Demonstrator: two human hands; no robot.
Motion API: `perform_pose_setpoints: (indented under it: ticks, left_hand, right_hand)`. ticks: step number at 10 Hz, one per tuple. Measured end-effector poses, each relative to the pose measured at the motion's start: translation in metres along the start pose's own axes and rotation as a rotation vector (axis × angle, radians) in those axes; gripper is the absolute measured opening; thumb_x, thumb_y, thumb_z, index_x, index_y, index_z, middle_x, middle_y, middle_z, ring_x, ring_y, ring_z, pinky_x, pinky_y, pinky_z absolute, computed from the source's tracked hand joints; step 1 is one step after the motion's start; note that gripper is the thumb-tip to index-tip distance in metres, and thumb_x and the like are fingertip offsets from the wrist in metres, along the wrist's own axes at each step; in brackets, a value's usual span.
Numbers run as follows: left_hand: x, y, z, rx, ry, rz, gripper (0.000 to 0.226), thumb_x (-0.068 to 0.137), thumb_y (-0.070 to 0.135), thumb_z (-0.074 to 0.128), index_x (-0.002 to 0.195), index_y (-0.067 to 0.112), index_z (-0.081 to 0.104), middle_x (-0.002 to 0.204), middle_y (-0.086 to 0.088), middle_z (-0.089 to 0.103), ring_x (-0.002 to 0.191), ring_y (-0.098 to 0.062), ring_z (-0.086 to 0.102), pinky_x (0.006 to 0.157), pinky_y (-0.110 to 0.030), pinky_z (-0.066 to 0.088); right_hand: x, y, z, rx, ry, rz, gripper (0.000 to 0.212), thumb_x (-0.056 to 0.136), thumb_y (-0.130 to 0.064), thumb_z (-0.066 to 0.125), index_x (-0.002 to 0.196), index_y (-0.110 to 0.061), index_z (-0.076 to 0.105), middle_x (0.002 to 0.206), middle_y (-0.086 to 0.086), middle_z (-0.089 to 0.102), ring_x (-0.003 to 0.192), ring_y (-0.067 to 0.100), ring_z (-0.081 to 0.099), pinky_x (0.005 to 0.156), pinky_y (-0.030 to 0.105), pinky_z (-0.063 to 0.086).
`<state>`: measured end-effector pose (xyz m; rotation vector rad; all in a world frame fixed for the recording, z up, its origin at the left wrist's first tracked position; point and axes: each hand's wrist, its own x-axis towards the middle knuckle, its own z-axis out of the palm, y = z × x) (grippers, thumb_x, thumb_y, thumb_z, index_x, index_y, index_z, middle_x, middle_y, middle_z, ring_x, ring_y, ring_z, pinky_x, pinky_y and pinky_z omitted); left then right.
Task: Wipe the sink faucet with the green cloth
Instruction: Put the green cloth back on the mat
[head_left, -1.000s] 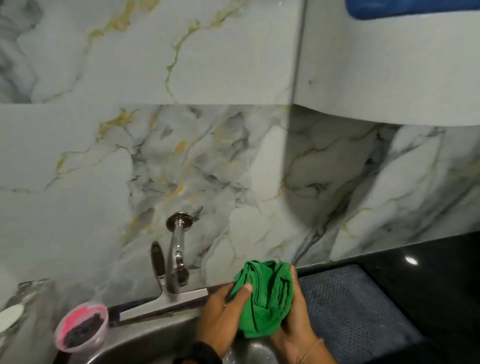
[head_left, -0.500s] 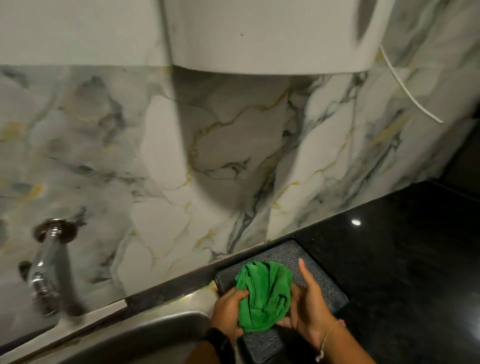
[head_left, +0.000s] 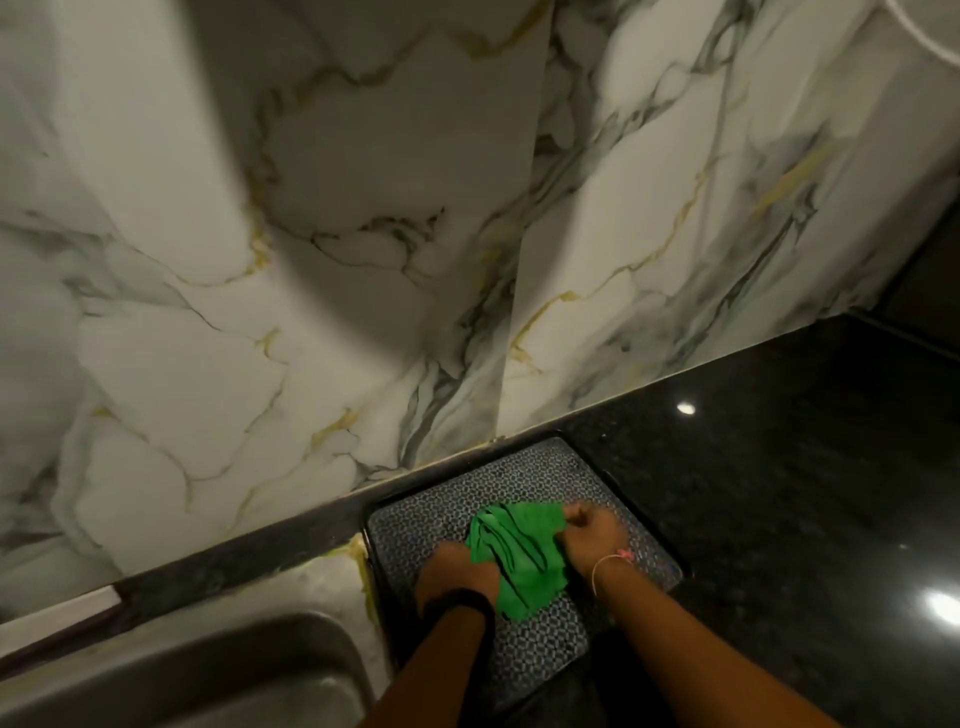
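The green cloth (head_left: 519, 558) lies crumpled on a dark patterned mat (head_left: 421, 519) to the right of the sink. My left hand (head_left: 457, 574) grips its lower left side, fingers closed. My right hand (head_left: 595, 535) pinches its upper right edge. A black band circles my left wrist and a thin bracelet my right. The faucet is out of view.
The steel sink basin (head_left: 218, 670) fills the bottom left corner. A marble wall (head_left: 311, 260) rises behind the counter. Glossy black countertop (head_left: 779, 493) stretches to the right of the mat. A white strip (head_left: 57, 613) lies on the ledge at far left.
The view swung right and the faucet left the frame. Both hands carried the cloth from over the sink down onto the mat, where it now spreads flatter.
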<state>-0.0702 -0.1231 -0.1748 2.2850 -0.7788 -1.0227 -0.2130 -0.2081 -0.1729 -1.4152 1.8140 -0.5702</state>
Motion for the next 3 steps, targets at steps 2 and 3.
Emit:
perform_pose_setpoints:
  ticks: [2,3]
  left_hand:
    - [0.002,0.005,-0.006,0.309,0.053,0.141,0.030,0.090,0.037,0.068,0.110,0.016,0.066,0.120,-0.010,0.068,0.115,-0.030,0.065,0.098,-0.038,0.056]
    - [-0.010,0.006,-0.012,0.367,-0.003,0.231,0.030,0.094,0.026,0.058,0.121,0.021,0.069,0.130,-0.008,0.066,0.121,-0.028,0.062,0.104,-0.037,0.054]
  right_hand:
    - [-0.016,-0.001,0.000,-0.350,0.130,-0.166,0.011,0.084,-0.025,0.072,0.091,-0.020,0.067,0.100,0.010,0.074,0.096,0.029,0.069,0.081,0.033,0.054]
    - [-0.023,-0.007,-0.013,-0.359,0.054,-0.183,0.019,0.093,-0.029,0.062,0.102,-0.014,0.068,0.109,0.016,0.073,0.104,0.031,0.068,0.088,0.037,0.054]
